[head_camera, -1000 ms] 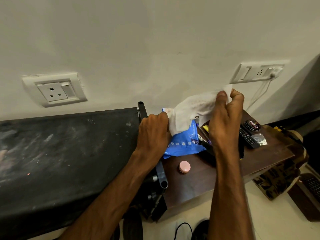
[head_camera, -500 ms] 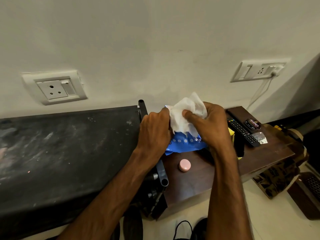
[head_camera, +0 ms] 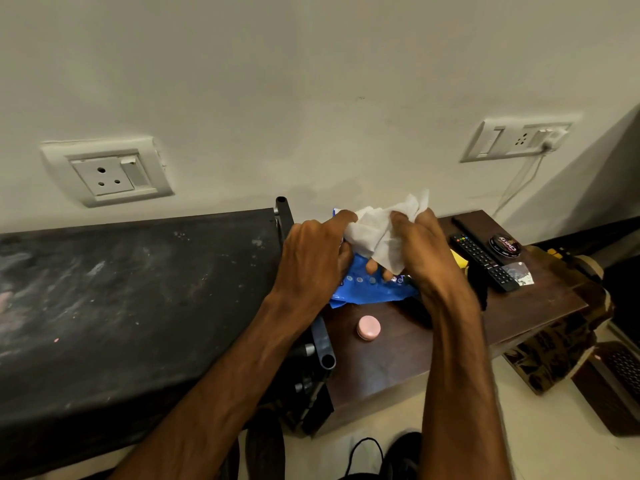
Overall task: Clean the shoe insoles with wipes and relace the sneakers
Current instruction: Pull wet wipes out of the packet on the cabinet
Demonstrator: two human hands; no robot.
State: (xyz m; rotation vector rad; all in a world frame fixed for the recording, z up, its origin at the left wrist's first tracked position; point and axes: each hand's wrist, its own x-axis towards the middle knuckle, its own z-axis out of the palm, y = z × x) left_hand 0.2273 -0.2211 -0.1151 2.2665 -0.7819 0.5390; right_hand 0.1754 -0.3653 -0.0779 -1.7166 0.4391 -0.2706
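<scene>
A crumpled white wipe (head_camera: 384, 230) is bunched between both hands above a blue wipes pack (head_camera: 370, 289) that lies on the brown side table (head_camera: 408, 344). My left hand (head_camera: 315, 258) grips the pack's left end and touches the wipe's edge. My right hand (head_camera: 419, 251) holds the wipe with curled fingers. At the bottom edge, a black sneaker with a loose lace (head_camera: 377, 459) shows on the floor, mostly hidden by my arms. No insole can be made out.
A dusty black table (head_camera: 121, 299) fills the left. On the brown table sit a pink round tin (head_camera: 369, 328), a remote (head_camera: 485, 266), a polish tin (head_camera: 505, 244) and a yellow item (head_camera: 459, 258). Wall sockets (head_camera: 104, 173) and a charger cable are behind. Boxes (head_camera: 554, 351) stand right.
My right hand, which had stretched the wipe up and to the right, came back down to the pack and bunched the wipe between both hands. The left hand stayed on the pack.
</scene>
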